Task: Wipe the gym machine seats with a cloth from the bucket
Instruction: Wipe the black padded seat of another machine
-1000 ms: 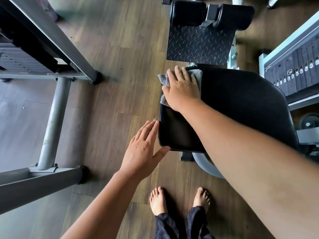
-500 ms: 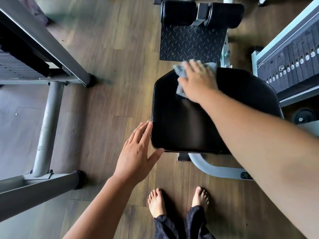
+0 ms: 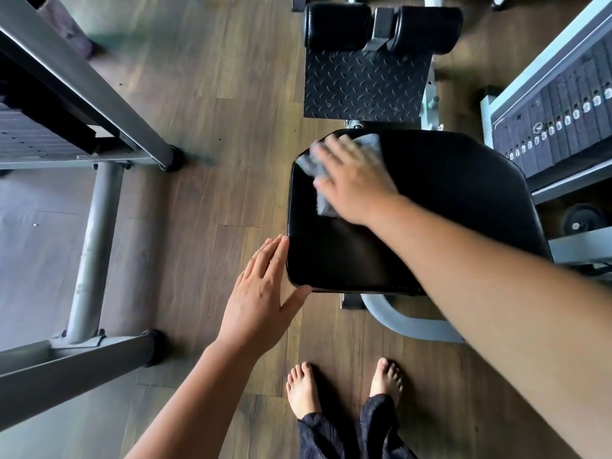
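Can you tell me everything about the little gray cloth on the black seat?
The cloth is gray, soft-looking and crumpled, not folded neatly. It lies on the far left part of the shiny black seat. The right hand presses flat on top of it, fingers spread, hiding its middle; bits stick out beyond the fingertips and beside the thumb. It looks blurry. Whether it is wet cannot be told.

Reaching in from lower right, right hand (image 3: 356, 183) lying flat, palm down, fingers blurred, at frame centre. Left hand (image 3: 261, 299) hovering open at lower centre, fingers together, thumb splayed right. Bare feet (image 3: 303, 389) standing bottom centre.
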### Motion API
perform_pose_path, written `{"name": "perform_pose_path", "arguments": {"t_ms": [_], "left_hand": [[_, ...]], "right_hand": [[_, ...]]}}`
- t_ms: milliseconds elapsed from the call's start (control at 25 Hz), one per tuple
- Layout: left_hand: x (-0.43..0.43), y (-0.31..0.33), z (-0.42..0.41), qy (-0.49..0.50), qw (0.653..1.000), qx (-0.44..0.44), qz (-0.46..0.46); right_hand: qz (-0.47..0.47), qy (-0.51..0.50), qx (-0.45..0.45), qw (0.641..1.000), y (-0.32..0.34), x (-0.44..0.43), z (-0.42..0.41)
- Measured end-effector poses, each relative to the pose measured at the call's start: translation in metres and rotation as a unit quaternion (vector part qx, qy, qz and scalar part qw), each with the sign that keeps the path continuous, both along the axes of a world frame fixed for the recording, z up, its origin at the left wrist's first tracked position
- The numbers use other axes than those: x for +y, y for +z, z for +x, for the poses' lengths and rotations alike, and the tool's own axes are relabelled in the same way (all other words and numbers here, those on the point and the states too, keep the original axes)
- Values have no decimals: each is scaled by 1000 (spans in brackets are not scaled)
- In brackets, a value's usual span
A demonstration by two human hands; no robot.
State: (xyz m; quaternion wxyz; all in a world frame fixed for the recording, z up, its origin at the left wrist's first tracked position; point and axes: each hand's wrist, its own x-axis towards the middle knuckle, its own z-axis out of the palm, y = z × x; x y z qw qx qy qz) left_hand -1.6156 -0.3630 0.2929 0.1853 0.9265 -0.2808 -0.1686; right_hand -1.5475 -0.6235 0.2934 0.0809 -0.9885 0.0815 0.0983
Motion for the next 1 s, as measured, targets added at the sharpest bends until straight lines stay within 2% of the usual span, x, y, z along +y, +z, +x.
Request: {"name": "perform_pose_path", "arguments": {"t_ms": [80,160,240,320,400,480,560,640,680,760,840,1000], "left_hand": [[1,-2,-1,10,1000,1,6],[3,-3,-3,14,1000,-3,0],[3,-4,-4,12,1000,-3,-16],[3,-5,-3,13,999,2,-32],[3,-5,-3,15,999,9,-29],[2,-4,-3,13,1000,4,-18],[1,-3,-3,12,1000,0,-9],[1,-2,-3,12,1000,2,-12],[2,-1,-3,10,1000,6,-16],[3,-1,-2,8,1000,11,-28],[4,-2,-1,10,999,14,-32],[2,-2,-1,12,999,8,-29]], "right_hand": [[-22,-132,21,991,-1,-44,11],[-24,-187,24,982,0,-39,11],[-23,-142,-10,990,2,13,-5],[5,5,-25,1000,5,66,-46],[18,114,-16,993,8,70,-82],[-1,87,-13,996,6,25,-82],[-40,-35,0,999,6,-21,-74],[-46,-112,12,993,7,-14,-79],[-50,-105,1,993,9,8,-89],[-24,-27,-2,999,12,60,-122],[3,19,-4,1000,17,79,-134],[14,-30,3,999,7,67,-34]]}}
